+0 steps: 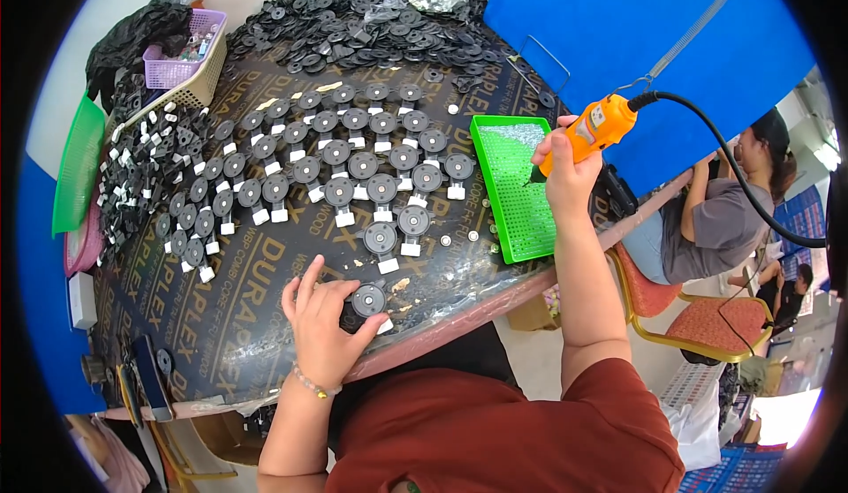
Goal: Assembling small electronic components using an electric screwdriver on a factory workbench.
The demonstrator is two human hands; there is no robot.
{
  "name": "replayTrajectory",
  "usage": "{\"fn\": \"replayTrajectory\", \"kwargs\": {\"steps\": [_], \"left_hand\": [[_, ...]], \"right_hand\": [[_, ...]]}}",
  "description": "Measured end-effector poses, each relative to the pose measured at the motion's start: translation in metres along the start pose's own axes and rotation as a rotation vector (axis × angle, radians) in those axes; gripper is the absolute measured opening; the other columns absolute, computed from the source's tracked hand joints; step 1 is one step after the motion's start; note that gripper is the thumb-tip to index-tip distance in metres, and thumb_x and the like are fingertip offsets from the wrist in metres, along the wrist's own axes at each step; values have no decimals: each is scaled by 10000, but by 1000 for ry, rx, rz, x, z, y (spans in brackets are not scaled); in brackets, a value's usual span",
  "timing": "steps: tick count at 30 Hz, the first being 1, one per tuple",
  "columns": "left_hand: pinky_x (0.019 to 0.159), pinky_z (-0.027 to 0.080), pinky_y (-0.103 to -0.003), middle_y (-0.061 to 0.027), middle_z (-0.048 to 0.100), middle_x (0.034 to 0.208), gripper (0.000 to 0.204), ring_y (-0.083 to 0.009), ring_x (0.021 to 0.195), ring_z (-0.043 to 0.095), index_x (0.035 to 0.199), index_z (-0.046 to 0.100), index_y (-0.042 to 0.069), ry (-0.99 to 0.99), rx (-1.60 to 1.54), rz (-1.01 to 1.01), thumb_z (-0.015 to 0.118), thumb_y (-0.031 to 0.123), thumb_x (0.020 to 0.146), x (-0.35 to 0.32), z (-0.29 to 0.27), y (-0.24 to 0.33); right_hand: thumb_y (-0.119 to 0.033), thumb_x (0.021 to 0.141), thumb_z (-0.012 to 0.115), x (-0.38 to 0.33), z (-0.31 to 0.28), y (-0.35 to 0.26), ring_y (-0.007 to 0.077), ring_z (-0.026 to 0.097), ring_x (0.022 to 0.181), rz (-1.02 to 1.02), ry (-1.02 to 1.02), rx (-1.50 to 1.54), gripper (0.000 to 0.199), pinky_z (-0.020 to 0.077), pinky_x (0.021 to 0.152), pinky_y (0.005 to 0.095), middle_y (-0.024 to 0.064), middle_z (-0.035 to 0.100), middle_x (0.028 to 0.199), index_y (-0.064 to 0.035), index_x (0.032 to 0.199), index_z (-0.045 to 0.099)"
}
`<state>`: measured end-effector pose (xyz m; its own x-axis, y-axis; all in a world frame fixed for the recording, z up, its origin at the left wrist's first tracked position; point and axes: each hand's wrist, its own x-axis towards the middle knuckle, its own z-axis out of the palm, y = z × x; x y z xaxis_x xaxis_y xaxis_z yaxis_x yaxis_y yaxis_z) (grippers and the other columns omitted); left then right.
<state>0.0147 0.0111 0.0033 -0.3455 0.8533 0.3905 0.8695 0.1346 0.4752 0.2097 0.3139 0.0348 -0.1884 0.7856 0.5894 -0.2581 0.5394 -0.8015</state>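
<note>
Near the front edge of the table, my left hand (323,327) grips a round black plastic disc part (369,299) between thumb and forefinger, and a white end piece shows by the thumb. My right hand (570,175) is wrapped round an orange electric screwdriver (602,124), its dark tip pointing down and left above a green perforated tray (526,223). A coil spring (702,26) and a black cable run from the tool's upper end. Beyond my left hand, several similar disc parts (382,187) with white ends lie in curved rows on the table.
Loose black discs (353,29) form a heap at the back. Small black and white pieces (146,170) are piled at left, beside a purple basket (174,73) and a green basket (78,170). A blue panel (654,16) stands at right. Another person (720,215) sits beyond it.
</note>
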Motion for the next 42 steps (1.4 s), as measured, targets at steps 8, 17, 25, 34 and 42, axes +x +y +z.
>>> {"fn": "replayTrajectory", "kwargs": {"steps": [8,17,25,34,42], "left_hand": [[1042,231,-499,-70,647,985,491,-321,1251,459,1022,643,81,-18,0,-4,820,341,645,1,-2,1],[1064,204,-501,-37,624,1108,463,-315,1275,439,1053,660,122,35,-53,78,811,276,644,-2,-4,-4],[1050,213,-507,34,613,981,147,-274,1253,462,849,699,178,89,-77,107,763,197,718,-7,-4,-10],[1061,216,-485,14,619,1042,360,-271,1272,444,973,685,153,37,-125,17,809,273,657,-3,-5,-5],[1041,240,-480,-13,625,1064,473,-269,1266,447,1084,662,121,-42,-58,24,806,280,663,-6,0,-11]], "right_hand": [[-284,927,615,0,-2,-9,139,547,601,-63,2,21,384,462,570,263,54,551,740,-6,1127,443],[-571,810,642,-71,84,-89,174,557,566,79,-368,627,632,480,509,314,63,548,697,-94,1160,419],[-567,787,659,-107,140,-83,184,559,546,212,-666,734,646,492,533,336,68,536,692,-98,1135,383],[-557,802,654,-108,139,-82,184,553,538,251,-645,732,626,490,521,326,82,537,679,-80,1116,398],[-461,796,717,-113,139,-76,190,568,573,291,-720,684,578,486,545,325,94,553,698,-67,1095,417]]}}
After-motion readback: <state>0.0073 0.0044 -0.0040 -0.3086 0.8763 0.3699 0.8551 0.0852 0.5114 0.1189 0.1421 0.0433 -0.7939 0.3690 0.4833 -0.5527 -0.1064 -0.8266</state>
